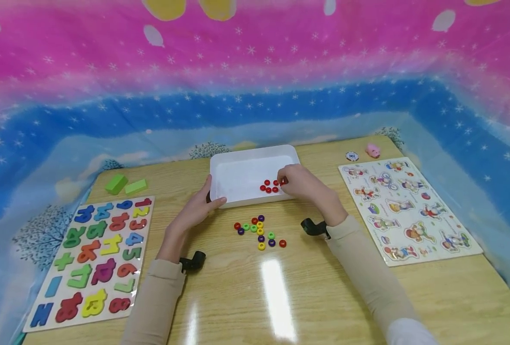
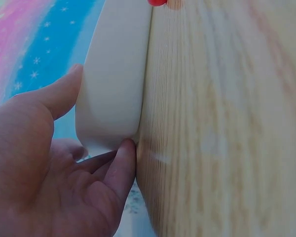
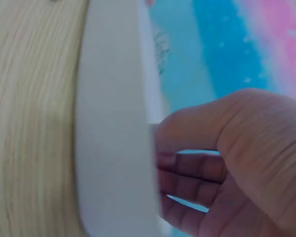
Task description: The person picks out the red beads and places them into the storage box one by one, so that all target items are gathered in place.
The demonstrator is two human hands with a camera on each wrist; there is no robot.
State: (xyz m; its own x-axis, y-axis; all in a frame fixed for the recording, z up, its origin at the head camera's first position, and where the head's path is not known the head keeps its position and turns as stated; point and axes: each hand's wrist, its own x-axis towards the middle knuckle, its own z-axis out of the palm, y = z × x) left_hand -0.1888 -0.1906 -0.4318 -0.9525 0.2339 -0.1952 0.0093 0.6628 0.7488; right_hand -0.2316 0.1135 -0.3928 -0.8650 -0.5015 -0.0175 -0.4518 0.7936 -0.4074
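A white rectangular tray (image 1: 255, 165) stands toward the back of the table. My left hand (image 1: 196, 207) holds its near left corner, thumb over the rim and fingers curled around the side, as the left wrist view shows. Inside the tray's right part lie several red beads (image 1: 268, 190). Over these my right hand (image 1: 297, 181) reaches down with bent fingers; a red bead shows right at its fingertips. In the right wrist view the tray wall (image 3: 113, 118) hides those fingertips, and I cannot tell whether they pinch the bead.
In front of the tray, several beads (image 1: 260, 232) in red, yellow, green and purple lie scattered. A number puzzle board (image 1: 145, 225) and green blocks (image 1: 116, 184) are at left. At right are a picture puzzle board (image 1: 393, 225), a poker chip (image 1: 352, 156) and a pink toy pig (image 1: 373, 150).
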